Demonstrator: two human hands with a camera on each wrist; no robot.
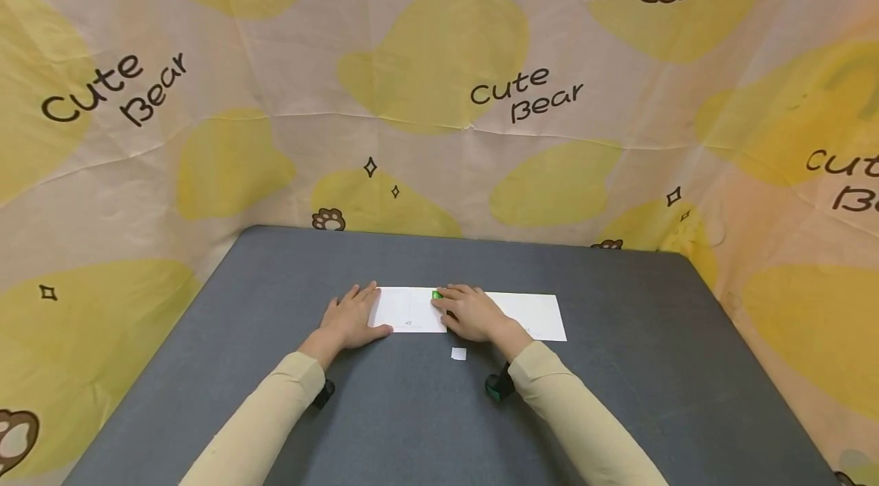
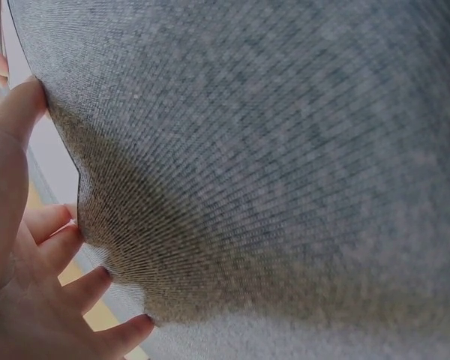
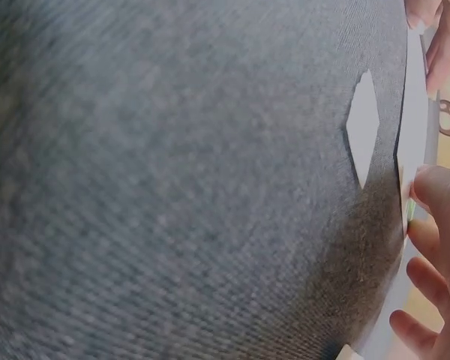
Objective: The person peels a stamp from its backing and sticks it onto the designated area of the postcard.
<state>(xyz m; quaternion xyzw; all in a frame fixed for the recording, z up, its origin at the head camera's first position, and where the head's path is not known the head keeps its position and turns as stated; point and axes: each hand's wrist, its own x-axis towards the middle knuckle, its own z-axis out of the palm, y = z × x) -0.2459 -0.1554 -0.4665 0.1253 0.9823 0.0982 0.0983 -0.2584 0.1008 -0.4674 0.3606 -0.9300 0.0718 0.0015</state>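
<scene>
A long white paper strip lies across the dark table, with faint small print near its lower edge. My left hand rests at the strip's left end, fingers spread and thumb along the near edge. Over the middle of the strip, my right hand lies with its fingertips pressed down beside a small green patch. That hand covers part of the strip, whose white right part shows beyond it. In the right wrist view, the thumb and fingers touch the paper near its edge.
A small white paper square lies on the grey table, just nearer than the strip. Behind the table hangs a printed cloth with bear and yellow patterns. Both wrists wear dark bands.
</scene>
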